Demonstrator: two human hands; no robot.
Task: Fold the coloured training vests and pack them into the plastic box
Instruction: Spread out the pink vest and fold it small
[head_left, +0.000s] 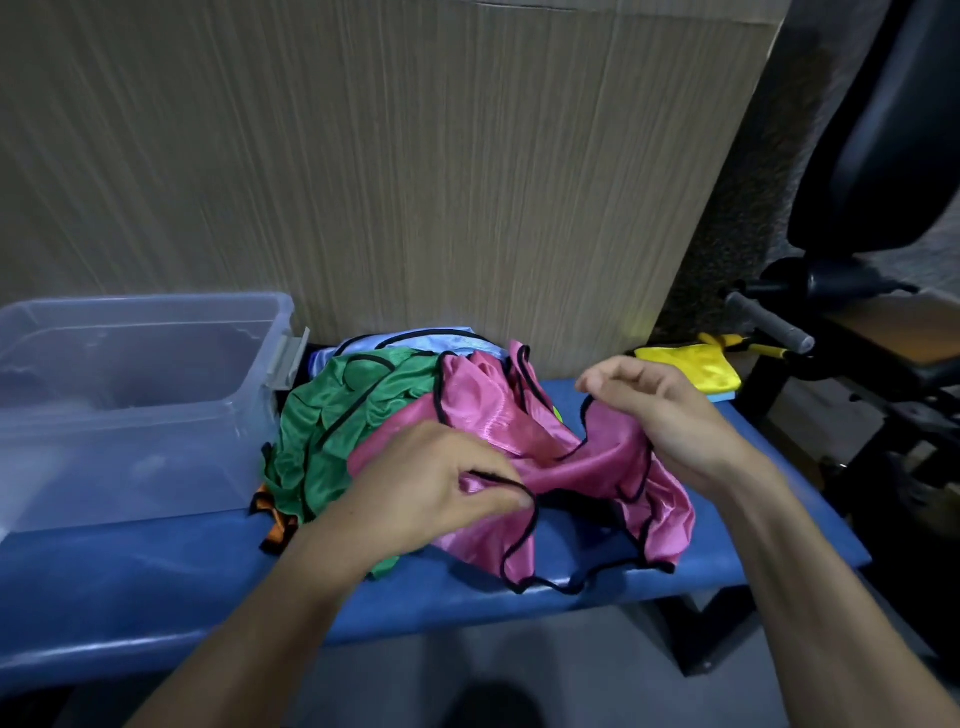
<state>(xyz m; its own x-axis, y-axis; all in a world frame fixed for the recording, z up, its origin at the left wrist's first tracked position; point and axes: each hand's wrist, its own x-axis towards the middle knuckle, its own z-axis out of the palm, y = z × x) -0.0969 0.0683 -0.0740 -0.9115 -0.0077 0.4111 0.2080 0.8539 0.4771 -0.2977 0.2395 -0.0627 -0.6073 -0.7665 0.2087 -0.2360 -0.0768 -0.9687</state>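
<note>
Nearest the camera, two bare forearms reach forward over the front edge of a blue padded bench (156, 587). The left hand (431, 483) lies on the heap of cloth, its thumb and fingertips pinching the black-trimmed edge of a pink training vest (582, 467). The right hand (654, 410) is raised a little above the bench, fingers curled, gripping another part of the same pink vest at its upper edge. The pink vest is crumpled and unfolded, and its lower hem spills over the front edge of the bench between the two arms.

Just left of it and partly under it lies a green vest (332, 426), also crumpled, with black trim. A bit of orange vest (275, 525) pokes out beneath the green one at the left. Behind the green and pink vests a light blue vest (415, 338) shows against the wall.

At the left end of the bench stands the clear plastic box (130, 395), lidless, with a grey latch on its right side; the heap touches its right wall. No vests can be seen inside it.

Farther right, at the far end of the bench, lies a yellow vest (691, 366), well apart from the heap. Beyond it stands dark gym equipment (857, 218) with a grey foam-covered bar (769, 322). A wood-grain panel (415, 156) forms the backdrop.
</note>
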